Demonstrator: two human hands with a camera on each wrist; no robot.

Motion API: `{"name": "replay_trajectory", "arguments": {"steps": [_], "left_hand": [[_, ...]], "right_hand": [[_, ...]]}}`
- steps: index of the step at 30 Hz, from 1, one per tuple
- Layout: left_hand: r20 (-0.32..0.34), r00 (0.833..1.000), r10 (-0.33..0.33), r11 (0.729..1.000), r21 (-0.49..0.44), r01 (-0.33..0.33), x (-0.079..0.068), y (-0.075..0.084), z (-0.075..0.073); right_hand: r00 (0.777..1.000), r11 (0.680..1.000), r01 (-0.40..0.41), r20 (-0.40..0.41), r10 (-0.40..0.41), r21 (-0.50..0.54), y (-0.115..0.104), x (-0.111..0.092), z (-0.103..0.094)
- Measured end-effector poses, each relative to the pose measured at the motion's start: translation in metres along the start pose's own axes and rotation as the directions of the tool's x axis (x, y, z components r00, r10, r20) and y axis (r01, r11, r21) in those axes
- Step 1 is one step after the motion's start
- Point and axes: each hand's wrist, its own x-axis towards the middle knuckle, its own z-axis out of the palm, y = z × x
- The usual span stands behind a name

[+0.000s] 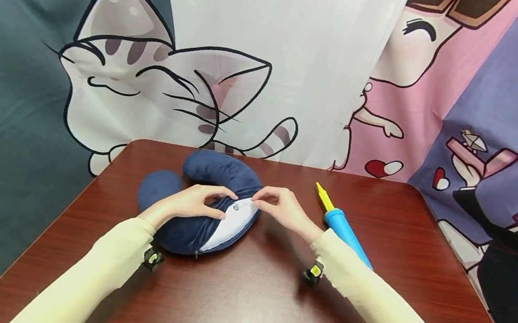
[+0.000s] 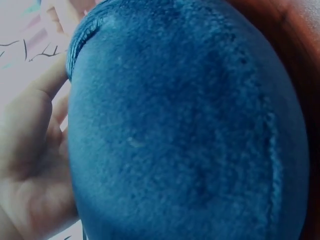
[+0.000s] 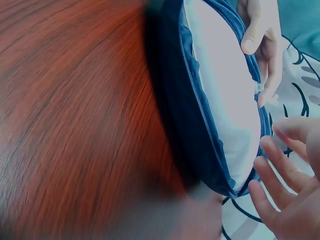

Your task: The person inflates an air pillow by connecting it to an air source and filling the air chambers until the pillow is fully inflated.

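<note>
A dark blue plush U-shaped neck pillow [image 1: 220, 170] lies on the table. Its zipped cover gapes, baring a white inner part [image 1: 233, 224] with a small round valve [image 1: 236, 207]. My left hand [image 1: 198, 201] holds the cover beside the opening, its thumb [image 3: 250, 46] on the edge. In the left wrist view the plush [image 2: 175, 110] hides part of that hand [image 2: 30, 155]. My right hand [image 1: 284, 209] hovers around the opening's far end. Its fingers [image 3: 282, 175] curve loosely and hold nothing that I can see; whether they touch the cover, I cannot tell.
A blue hand pump [image 1: 346, 234] with a yellow nozzle [image 1: 325, 196] lies to the right of my right hand, partly behind the sleeve. Beneath everything is a reddish-brown wooden table [image 1: 243, 307]. A cartoon-printed cloth [image 1: 307, 61] hangs behind it.
</note>
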Motion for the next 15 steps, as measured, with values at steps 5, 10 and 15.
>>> {"name": "replay_trajectory", "arguments": {"steps": [5, 10, 15], "left_hand": [[0.005, 1.0, -0.011, 1.0, -0.022, 0.011, 0.002, 0.001, 0.002], [-0.006, 1.0, -0.017, 0.999, -0.027, 0.017, 0.002, 0.005, 0.004], [-0.021, 0.999, -0.031, 0.999, -0.032, 0.031, -0.002, 0.006, 0.004]], "right_hand": [[0.999, 0.995, 0.041, 0.025, -0.044, 0.089, 0.006, 0.006, 0.007], [0.998, 0.987, 0.054, 0.023, -0.058, 0.148, 0.011, 0.008, 0.012], [0.997, 0.984, 0.063, 0.038, -0.07, 0.169, 0.01, 0.01, 0.019]]}}
